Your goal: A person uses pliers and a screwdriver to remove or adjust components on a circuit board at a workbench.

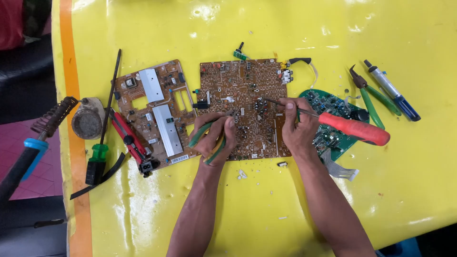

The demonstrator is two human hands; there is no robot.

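A brown circuit board (243,107) lies flat in the middle of the yellow table (285,204), and both hands work over its lower half. The left hand (216,138) is closed around a pair of pliers with green and yellow handles (205,138), resting on the board's lower left part; the pliers' nose points up toward the board's centre, though its tip is hard to make out. The right hand (297,126) sits at the board's right edge, gripping a screwdriver with a red handle (354,128) — its thin shaft reaches left across the board, the tip touching near the middle. The handle lies over a green circuit board (328,102) just beside the brown one. Left of the hands lies a second brown board with metal plates (154,109); farther left, a green-handled screwdriver (102,133). Green-handled cutters (369,97) and a blue-tipped suction tool (392,90) rest well to the right.
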